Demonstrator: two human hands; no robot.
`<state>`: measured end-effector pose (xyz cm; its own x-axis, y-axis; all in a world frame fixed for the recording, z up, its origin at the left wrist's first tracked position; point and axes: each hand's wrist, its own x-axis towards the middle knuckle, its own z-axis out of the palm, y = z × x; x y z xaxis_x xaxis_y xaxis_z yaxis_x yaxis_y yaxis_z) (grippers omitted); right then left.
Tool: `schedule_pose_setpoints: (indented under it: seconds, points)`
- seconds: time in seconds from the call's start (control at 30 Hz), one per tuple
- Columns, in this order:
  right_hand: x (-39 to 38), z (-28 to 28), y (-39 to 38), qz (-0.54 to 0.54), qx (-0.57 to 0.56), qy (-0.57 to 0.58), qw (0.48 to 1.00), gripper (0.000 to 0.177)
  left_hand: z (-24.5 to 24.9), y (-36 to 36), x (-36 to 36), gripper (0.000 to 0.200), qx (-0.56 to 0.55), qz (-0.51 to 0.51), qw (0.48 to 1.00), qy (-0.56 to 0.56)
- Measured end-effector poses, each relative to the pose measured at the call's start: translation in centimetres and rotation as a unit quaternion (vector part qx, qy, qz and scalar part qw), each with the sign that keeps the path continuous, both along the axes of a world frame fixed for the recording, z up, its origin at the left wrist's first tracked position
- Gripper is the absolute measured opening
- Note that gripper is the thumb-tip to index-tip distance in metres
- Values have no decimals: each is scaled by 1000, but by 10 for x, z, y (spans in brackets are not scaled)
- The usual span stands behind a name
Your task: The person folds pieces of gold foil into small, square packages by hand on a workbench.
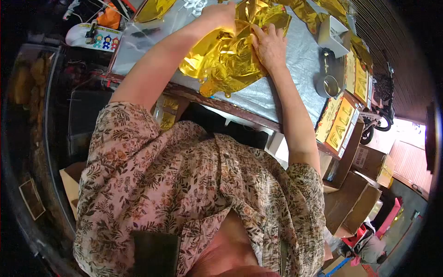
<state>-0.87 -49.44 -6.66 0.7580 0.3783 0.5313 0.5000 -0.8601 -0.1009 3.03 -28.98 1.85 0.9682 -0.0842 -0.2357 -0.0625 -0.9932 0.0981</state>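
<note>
A crinkled gold foil balloon [226, 60], flat and uninflated, lies over the near edge of the work table with small tabs along its lower rim. My right hand [270, 46] rests on its right part, fingers apart and pointing away from me. At the upper left of the foil is my left hand [220, 17], slightly blurred, its fingers hidden by gold folds and the frame's top. More gold foil [302, 16] is spread beyond my right hand.
The table has a silvery cover [302, 64]. To the right stand a white box [333, 36], a metal cup [329, 86] and packs lettered FALL [340, 123]. Cardboard boxes [353, 198] are stacked lower right. A cartoon-printed board [105, 39] is upper left.
</note>
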Motion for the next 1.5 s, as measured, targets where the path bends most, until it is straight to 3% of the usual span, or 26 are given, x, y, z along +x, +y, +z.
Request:
schedule_pose_setpoints:
  seconds: [0.13,0.23,0.3,0.33,0.4,0.43,0.5,0.73,0.8,0.83,0.87,0.93,0.97,1.0,1.07,1.1,1.13,1.2,1.23,1.37,1.5]
  points:
    - [0,0,0,4,5,5,1000,33,-9,-1,-1,89,6,-15,1000,-27]
    - [1,0,0,1,4,10,1000,32,-12,-6,-3,72,33,-17,997,-74]
    - [1,0,0,-1,-6,18,1000,32,-12,-7,-6,51,-79,-91,986,-112]
    - [0,1,0,-1,-6,17,1000,32,-3,-12,-10,51,-79,-92,986,-112]
    - [-1,2,-1,3,0,15,1000,30,13,-23,-10,34,-153,-32,987,23]
    - [-1,3,0,2,0,15,1000,30,7,-22,-9,34,-153,-33,987,23]
    - [-1,2,0,-1,1,17,1000,32,-11,-22,-11,29,-418,51,905,62]
    - [-1,4,-2,-4,-24,10,1000,26,-30,-26,-29,31,-550,65,828,91]
    - [-5,9,-1,-7,-17,58,998,32,-32,-13,-28,33,-625,48,775,80]
    - [-5,10,-3,-3,-28,56,998,32,-38,-7,-33,43,-632,29,774,-4]
    - [-5,10,-1,-4,-28,58,998,32,-39,6,-34,43,-633,30,774,-2]
    - [-4,7,1,-3,11,37,999,33,-25,26,-40,58,-436,55,898,-17]
    - [-4,7,1,-2,9,40,999,33,-22,26,-52,71,-440,71,895,-25]
    - [-3,6,0,-4,6,38,999,34,-20,28,-54,71,-440,73,894,-24]
    - [-2,4,1,-3,3,38,999,35,-15,33,-56,84,-384,3,921,73]
    - [0,3,1,-4,6,26,1000,35,17,24,-80,95,-326,14,944,38]
    - [0,1,1,-5,8,15,1000,35,9,25,-79,95,-327,16,944,39]
    - [1,1,0,-6,3,18,1000,35,-5,25,-79,89,-185,-43,980,-56]
    - [0,1,0,-9,1,20,1000,36,0,18,-77,74,-142,-28,989,-44]
    - [0,2,1,1,14,13,1000,36,-2,7,-64,54,-94,13,994,-58]
    - [0,2,0,-4,9,21,1000,36,-11,20,-46,56,-57,-41,997,-35]
